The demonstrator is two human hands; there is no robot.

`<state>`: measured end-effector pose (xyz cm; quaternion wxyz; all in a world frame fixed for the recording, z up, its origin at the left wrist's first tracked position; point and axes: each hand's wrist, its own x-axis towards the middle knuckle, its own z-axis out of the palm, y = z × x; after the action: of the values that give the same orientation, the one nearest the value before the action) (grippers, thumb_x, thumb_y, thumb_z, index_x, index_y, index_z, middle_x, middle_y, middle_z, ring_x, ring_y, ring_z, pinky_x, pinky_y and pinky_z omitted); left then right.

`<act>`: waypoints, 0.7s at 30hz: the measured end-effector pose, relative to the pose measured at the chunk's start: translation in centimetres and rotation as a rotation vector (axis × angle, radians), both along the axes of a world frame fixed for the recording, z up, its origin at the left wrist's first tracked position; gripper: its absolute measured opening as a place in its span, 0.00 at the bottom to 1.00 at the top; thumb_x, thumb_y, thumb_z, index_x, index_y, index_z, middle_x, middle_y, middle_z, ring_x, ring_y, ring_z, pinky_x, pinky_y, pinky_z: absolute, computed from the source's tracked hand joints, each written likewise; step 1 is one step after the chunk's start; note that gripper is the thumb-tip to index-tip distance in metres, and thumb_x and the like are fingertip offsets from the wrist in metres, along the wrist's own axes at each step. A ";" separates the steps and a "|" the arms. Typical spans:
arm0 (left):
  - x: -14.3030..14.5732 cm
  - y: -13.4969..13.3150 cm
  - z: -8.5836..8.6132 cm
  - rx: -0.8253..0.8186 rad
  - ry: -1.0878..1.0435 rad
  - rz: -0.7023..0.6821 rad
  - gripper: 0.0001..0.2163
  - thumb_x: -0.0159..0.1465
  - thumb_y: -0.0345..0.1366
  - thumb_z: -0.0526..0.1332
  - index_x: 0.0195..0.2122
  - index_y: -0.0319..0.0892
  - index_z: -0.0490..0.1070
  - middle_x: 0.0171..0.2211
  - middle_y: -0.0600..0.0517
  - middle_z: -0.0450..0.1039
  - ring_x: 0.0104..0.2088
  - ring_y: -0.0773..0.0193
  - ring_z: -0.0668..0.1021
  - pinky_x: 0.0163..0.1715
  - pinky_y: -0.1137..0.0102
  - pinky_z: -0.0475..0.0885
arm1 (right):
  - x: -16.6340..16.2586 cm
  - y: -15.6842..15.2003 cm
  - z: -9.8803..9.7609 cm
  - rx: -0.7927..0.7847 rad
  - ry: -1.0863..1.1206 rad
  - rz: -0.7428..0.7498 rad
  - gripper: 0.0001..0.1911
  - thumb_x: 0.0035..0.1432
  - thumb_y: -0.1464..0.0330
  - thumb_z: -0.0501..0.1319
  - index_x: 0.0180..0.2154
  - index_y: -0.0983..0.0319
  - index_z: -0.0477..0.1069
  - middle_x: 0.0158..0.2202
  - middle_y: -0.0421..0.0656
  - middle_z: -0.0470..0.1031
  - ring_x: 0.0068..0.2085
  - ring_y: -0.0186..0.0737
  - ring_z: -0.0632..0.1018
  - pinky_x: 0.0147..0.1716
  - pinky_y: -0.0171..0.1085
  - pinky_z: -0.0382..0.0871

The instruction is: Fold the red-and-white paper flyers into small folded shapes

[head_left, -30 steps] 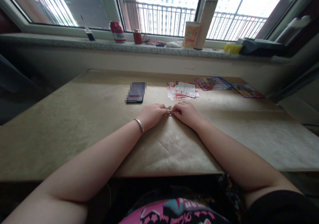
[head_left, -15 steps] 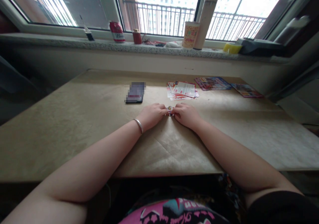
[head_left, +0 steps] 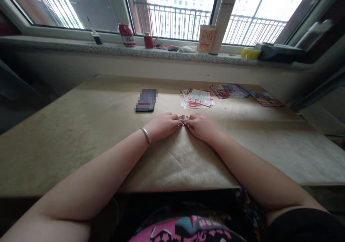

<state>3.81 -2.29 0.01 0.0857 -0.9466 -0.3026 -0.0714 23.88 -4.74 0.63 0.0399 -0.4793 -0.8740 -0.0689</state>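
Observation:
Close together over the middle of the table, both hands grip a small printed card (head_left: 183,118) between them. My left hand (head_left: 165,124), with a silver bangle at its wrist, is closed on the card's left end. My right hand (head_left: 201,126) has its fingers closed on the other end. Much of the card is hidden by the fingers; its fine print cannot be made out. Just beyond the hands lies a loose pile of red and white printed cards (head_left: 199,97).
A dark phone-like slab (head_left: 147,100), partly pixelated, lies left of the card pile. Colourful printed packets (head_left: 230,91) rest at the table's far right. Along the windowsill stand a red can (head_left: 126,35), a paper cup (head_left: 206,38) and a tall tube (head_left: 222,23).
The hands have shifted their hold slightly, and a little more of the card's upper part shows between them. The pile, slab and packets stay in place.

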 end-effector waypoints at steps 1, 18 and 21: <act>0.0 -0.1 0.1 -0.006 0.009 0.006 0.13 0.68 0.34 0.52 0.47 0.44 0.74 0.40 0.48 0.74 0.39 0.61 0.75 0.42 0.66 0.72 | 0.0 -0.1 0.1 -0.006 -0.011 -0.004 0.17 0.64 0.68 0.50 0.43 0.59 0.78 0.40 0.47 0.77 0.42 0.43 0.75 0.41 0.38 0.63; 0.6 -1.2 1.2 0.001 0.089 0.127 0.13 0.64 0.31 0.53 0.44 0.44 0.76 0.40 0.46 0.74 0.38 0.59 0.75 0.37 0.66 0.71 | 0.0 0.1 0.1 -0.011 0.056 -0.053 0.17 0.63 0.68 0.52 0.43 0.55 0.79 0.40 0.46 0.78 0.43 0.43 0.75 0.40 0.38 0.65; 0.4 -1.3 1.6 -0.008 0.113 0.161 0.13 0.64 0.32 0.53 0.42 0.44 0.77 0.38 0.47 0.74 0.37 0.59 0.75 0.35 0.67 0.70 | 0.2 0.2 0.1 -0.016 0.070 -0.064 0.17 0.62 0.70 0.53 0.42 0.54 0.80 0.40 0.45 0.78 0.43 0.43 0.75 0.40 0.38 0.64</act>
<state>4.16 -3.61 1.63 0.1041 -0.9220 -0.3727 -0.0098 24.08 -4.56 0.74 0.0643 -0.5095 -0.8568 -0.0463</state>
